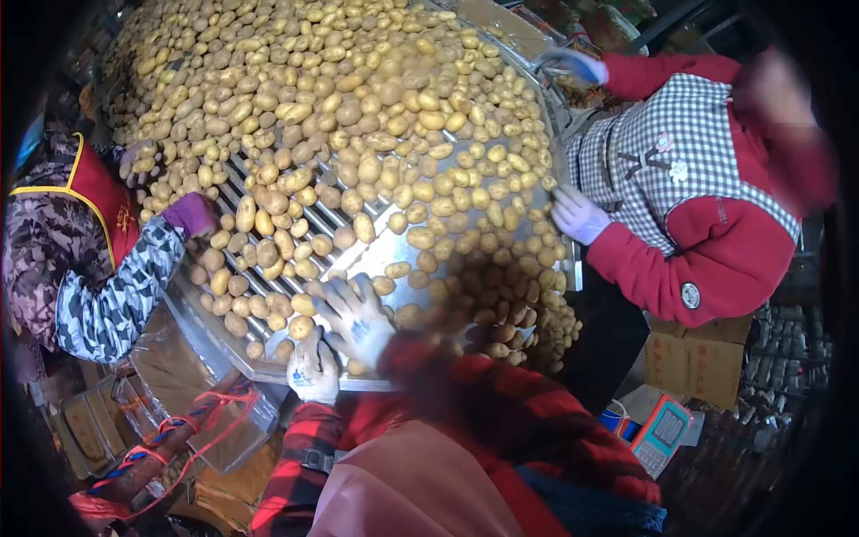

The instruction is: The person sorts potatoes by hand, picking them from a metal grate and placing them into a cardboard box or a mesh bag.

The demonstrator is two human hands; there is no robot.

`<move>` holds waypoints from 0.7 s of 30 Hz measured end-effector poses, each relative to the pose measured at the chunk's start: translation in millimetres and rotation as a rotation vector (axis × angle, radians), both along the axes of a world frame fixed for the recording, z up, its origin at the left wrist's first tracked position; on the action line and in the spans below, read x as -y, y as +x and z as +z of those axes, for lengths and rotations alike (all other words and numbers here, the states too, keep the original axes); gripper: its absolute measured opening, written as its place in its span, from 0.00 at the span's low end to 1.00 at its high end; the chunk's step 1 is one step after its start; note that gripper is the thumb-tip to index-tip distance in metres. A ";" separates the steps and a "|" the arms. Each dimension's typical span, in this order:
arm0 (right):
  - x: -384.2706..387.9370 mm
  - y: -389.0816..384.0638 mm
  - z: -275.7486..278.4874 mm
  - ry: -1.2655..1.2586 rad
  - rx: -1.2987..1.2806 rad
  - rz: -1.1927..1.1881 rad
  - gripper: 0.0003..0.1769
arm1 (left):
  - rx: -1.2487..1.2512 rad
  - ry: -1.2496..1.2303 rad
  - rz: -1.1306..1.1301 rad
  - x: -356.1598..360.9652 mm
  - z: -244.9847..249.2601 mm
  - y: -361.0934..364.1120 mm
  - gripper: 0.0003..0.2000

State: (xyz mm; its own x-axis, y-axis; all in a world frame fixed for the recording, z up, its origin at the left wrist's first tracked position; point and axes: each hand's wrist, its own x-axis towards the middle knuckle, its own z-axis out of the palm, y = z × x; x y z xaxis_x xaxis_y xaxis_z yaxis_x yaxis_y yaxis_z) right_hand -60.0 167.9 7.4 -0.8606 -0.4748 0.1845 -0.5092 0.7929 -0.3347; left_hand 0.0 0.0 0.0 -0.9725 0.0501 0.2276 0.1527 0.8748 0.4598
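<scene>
Hundreds of small yellow-brown potatoes [358, 116] cover the slatted metal roller table [353, 259] before me. My white-gloved right hand [358, 318] lies open, fingers spread over the potatoes at the near edge. My left hand [311, 369] curls at the rim just below one round potato [301, 327]; whether it grips anything I cannot tell. I'd judge light, flat-fingered sweeps best, with fingertips out of the roller gaps.

A person in a checked apron [689, 170] stands near a cardboard box [698, 362] and a teal keypad device [664, 433].
</scene>
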 end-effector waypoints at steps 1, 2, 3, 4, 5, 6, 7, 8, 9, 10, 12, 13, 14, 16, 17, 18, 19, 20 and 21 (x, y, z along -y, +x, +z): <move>-10.4 12.2 2.2 -0.063 -0.002 0.031 0.32 | -0.014 0.008 0.009 -3.3 3.2 -3.4 0.15; -24.2 25.8 4.3 -0.087 0.063 0.087 0.26 | -0.024 0.015 0.022 -6.6 3.0 -4.8 0.14; -74.9 65.7 31.2 -0.119 0.169 0.184 0.22 | 0.057 0.075 0.027 -44.5 18.6 28.3 0.14; -101.0 55.1 45.4 -0.127 0.209 0.215 0.21 | 0.041 0.118 0.027 -56.8 13.1 15.8 0.14; -114.6 44.5 60.9 -0.163 0.258 0.251 0.20 | 0.035 0.132 0.031 -55.9 14.9 9.7 0.14; -128.7 25.2 58.6 -0.218 0.180 0.198 0.21 | 0.022 0.129 0.035 -56.4 11.7 -0.7 0.15; -136.0 8.7 55.4 -0.286 0.120 0.141 0.23 | -0.018 0.118 0.039 -55.3 15.7 -4.7 0.15; -140.7 -8.4 53.5 -0.269 -0.005 0.041 0.23 | -0.013 0.110 0.048 -54.0 17.3 -8.6 0.15; -142.3 -27.3 50.6 -0.249 -0.130 -0.065 0.24 | -0.008 0.107 0.052 -52.4 16.7 -11.2 0.15; -137.7 -47.4 46.6 -0.209 -0.197 -0.120 0.26 | -0.022 0.083 0.067 -48.4 9.9 -9.6 0.15; -122.6 -83.5 33.8 -0.155 -0.220 -0.210 0.29 | -0.131 0.017 0.081 -45.0 8.2 -3.9 0.15; -110.9 -86.0 21.0 -0.134 -0.156 -0.247 0.30 | -0.217 -0.036 0.083 -46.1 9.2 6.7 0.16; -94.9 -81.7 -12.3 0.087 -0.143 -0.294 0.30 | -0.179 -0.070 0.019 -45.6 15.1 13.8 0.21; -54.4 -47.5 -8.1 0.238 -0.001 -0.232 0.31 | -0.229 -0.107 0.090 -56.5 19.6 21.4 0.20; -37.5 -39.8 -21.5 0.255 -0.066 -0.170 0.30 | -0.328 -0.154 0.152 -56.2 20.4 12.0 0.20; -39.0 -18.8 -7.2 0.224 -0.031 -0.080 0.30 | -0.410 -0.140 0.191 -60.0 22.4 7.8 0.16; -43.9 7.9 9.4 0.190 0.020 0.010 0.29 | -0.399 -0.138 0.195 -56.7 21.8 14.6 0.16; -56.4 26.7 12.0 0.095 0.012 0.086 0.26 | -0.252 -0.089 0.101 -54.8 17.8 22.3 0.16; -69.4 36.3 25.8 -0.018 0.012 0.132 0.23 | -0.127 -0.035 0.013 -55.4 9.5 24.4 0.15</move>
State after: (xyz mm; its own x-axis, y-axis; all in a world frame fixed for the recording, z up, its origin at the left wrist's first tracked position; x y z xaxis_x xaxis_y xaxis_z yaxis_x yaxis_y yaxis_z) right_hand -23.7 237.3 33.2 -0.7931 -0.5806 0.1843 -0.6046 0.7133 -0.3545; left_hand 24.4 55.4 9.5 -0.9366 0.0479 0.3471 0.1963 0.8922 0.4066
